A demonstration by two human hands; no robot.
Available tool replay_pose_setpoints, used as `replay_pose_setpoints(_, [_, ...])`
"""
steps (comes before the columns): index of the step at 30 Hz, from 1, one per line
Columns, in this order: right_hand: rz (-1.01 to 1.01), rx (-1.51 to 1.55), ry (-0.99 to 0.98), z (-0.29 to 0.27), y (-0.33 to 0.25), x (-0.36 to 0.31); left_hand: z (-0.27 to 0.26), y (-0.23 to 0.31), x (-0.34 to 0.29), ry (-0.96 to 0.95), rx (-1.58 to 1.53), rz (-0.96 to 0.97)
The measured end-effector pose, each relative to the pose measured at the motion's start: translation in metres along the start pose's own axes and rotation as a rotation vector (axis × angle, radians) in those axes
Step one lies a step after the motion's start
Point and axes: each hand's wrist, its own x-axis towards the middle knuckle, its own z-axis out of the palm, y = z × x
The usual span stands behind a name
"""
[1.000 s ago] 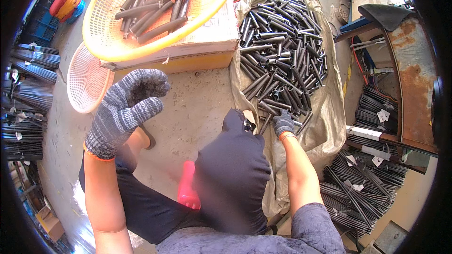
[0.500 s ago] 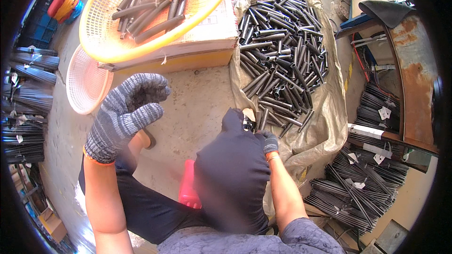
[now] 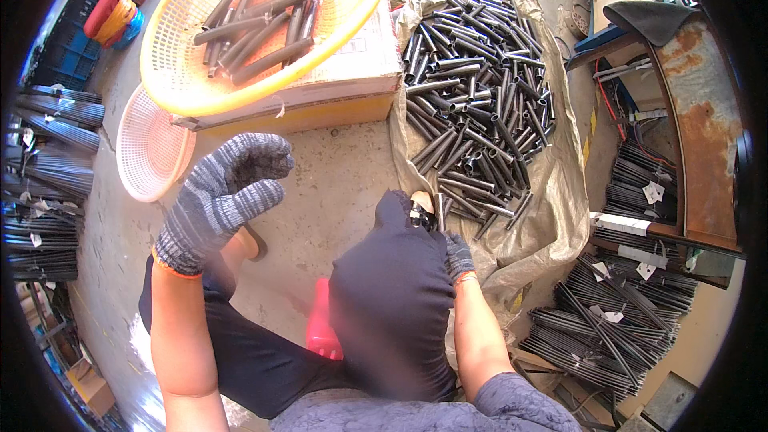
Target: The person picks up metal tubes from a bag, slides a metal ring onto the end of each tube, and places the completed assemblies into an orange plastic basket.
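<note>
My left hand point(image 3: 226, 196), in a grey striped knit glove with an orange cuff, is raised above my left thigh. Its fingers curve, the thumb stays apart, and nothing sits between them. Beside my dark-clad right knee point(image 3: 392, 288), my gloved right hand point(image 3: 458, 258) is low at the near edge of a pile of short dark metal tubes point(image 3: 480, 96). Its fingers are curled and partly hidden by the knee. One upright metal tube point(image 3: 439, 212) rises right by those fingertips and appears gripped. The pile lies on a tan woven sheet point(image 3: 552, 216).
A yellow-rimmed basket point(image 3: 160, 72) with several tubes stands on a cardboard box point(image 3: 320, 104). Below it leans a pale pink basket point(image 3: 148, 152). A red plastic object point(image 3: 323, 328) is between my legs. Bundled rods point(image 3: 600, 324) lie right, more rods point(image 3: 48, 184) left, near a rusty metal frame point(image 3: 704, 136).
My right hand has shifted slightly toward me, with the upright tube beside its fingers. The left hand keeps its curved shape and sits slightly farther right in view.
</note>
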Motion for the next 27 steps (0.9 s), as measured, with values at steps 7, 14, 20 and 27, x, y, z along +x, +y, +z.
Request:
replay_pose_setpoints(7, [-0.3,-0.402,-0.028,0.039,-0.021,-0.006,-0.001,0.005,-0.004,0.005,-0.041,-0.054])
replay_pose_setpoints(14, [-0.081,-0.185,-0.027,0.033,-0.018,-0.001,0.0,0.008,-0.003,-0.012,0.0,-0.03])
replay_pose_setpoints(20, [-0.17,-0.266,0.075,0.044,-0.053,-0.019,-0.005,0.003,-0.007,-0.008,-0.029,0.023])
replay_pose_setpoints(27, [-0.224,-0.152,0.215,-0.018,-0.073,-0.054,-0.019,0.003,0.0,-0.026,0.126,0.214])
